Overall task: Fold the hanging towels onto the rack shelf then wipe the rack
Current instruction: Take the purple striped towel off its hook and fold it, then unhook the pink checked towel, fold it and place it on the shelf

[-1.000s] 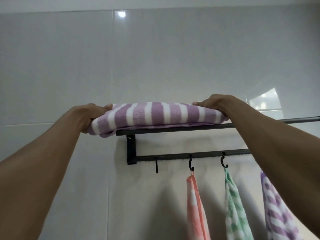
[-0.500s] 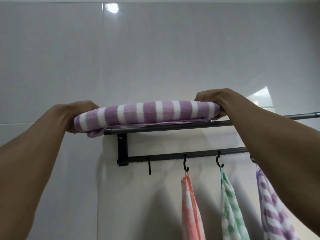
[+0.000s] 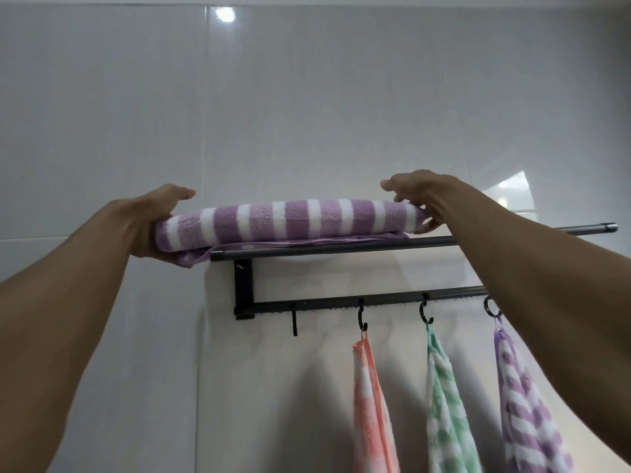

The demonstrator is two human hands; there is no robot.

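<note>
Folded purple-striped towel (image 3: 290, 221): lying mid-frame on the rack shelf (image 3: 341, 248). Left hand (image 3: 150, 223) is cupping its left end, fingers curled underneath. Right hand (image 3: 420, 196) is gripping its right end, thumb raised.

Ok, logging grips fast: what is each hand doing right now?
Left hand: grips the left end of the folded purple striped towel.
Right hand: holds the towel's right end, fingers curled round it.

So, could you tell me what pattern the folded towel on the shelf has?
Purple and white stripes on the folded towel, head view.
</note>
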